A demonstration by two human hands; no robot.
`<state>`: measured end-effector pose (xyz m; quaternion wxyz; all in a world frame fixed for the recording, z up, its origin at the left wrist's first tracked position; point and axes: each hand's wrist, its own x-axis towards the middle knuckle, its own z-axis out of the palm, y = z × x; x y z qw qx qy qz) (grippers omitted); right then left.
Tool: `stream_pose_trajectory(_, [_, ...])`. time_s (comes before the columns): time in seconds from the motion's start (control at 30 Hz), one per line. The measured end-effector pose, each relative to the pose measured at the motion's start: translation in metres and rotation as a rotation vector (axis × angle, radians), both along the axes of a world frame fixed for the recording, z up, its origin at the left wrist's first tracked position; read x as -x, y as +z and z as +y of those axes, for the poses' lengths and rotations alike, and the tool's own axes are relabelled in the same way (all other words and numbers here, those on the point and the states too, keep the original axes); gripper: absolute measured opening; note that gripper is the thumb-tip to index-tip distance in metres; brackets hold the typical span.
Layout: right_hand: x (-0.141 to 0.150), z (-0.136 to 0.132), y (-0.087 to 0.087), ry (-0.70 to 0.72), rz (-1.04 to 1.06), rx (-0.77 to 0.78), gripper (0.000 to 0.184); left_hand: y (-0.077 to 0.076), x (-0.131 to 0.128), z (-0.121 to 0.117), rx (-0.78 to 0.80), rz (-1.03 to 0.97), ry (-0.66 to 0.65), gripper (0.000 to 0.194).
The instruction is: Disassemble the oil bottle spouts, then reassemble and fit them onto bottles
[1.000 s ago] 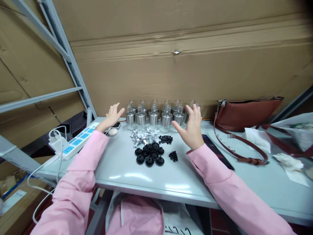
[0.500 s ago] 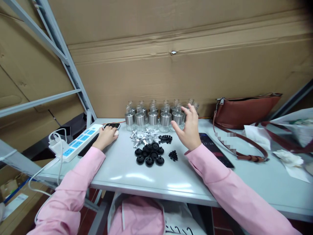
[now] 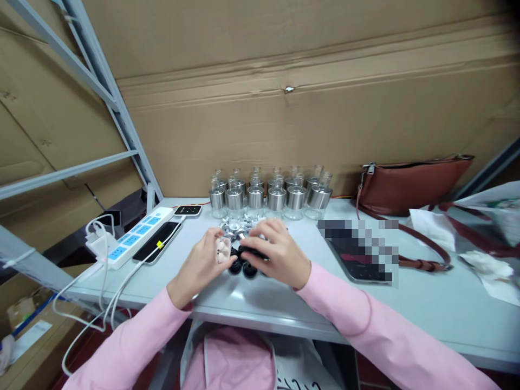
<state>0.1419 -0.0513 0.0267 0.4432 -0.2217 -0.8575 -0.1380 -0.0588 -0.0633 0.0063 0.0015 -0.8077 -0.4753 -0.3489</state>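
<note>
In the head view, my left hand (image 3: 203, 262) is curled around a small cream-coloured, knobbly thing (image 3: 223, 250) whose kind I cannot make out. Beside it, my right hand (image 3: 280, 250) has its fingers bent around a dark piece, apparently one of the black round parts (image 3: 249, 270); the fingers hide most of it. Other black round parts lie between and below both hands. Just beyond the fingers is a heap of silvery-white parts (image 3: 233, 226), partly covered. The small black pieces on the right are hidden behind my right hand.
Two rows of glass bottles with metal bands (image 3: 277, 199) stand along the cardboard wall. At left lie a power strip (image 3: 134, 238), a phone (image 3: 156, 244) with a cable across it and a small device (image 3: 187, 210). A tablet (image 3: 353, 252) and brown handbag (image 3: 414, 187) are right.
My left hand has moved right from the small device, carrying the cream-coloured thing. My right hand has come left and down from near the bottles to the black parts, its fingers closing.
</note>
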Motion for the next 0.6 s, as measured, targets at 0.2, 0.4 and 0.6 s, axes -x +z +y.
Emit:
stream_pose_trajectory(0.2, [0.023, -0.030, -0.007, -0.043, 0.085, 0.117, 0.021, -0.001, -0.016, -0.027, -0.056, -0.053, -0.038, 0.050])
stream_pose_trajectory(0.4, [0.030, -0.052, -0.007, -0.135, 0.115, 0.125, 0.013, 0.000, -0.020, -0.040, -0.032, -0.073, -0.089, 0.053])
stream_pose_trajectory(0.6, [0.022, -0.061, 0.006, -0.180, 0.138, 0.030, 0.014, 0.017, -0.019, -0.038, 0.018, 0.013, -0.055, 0.044])
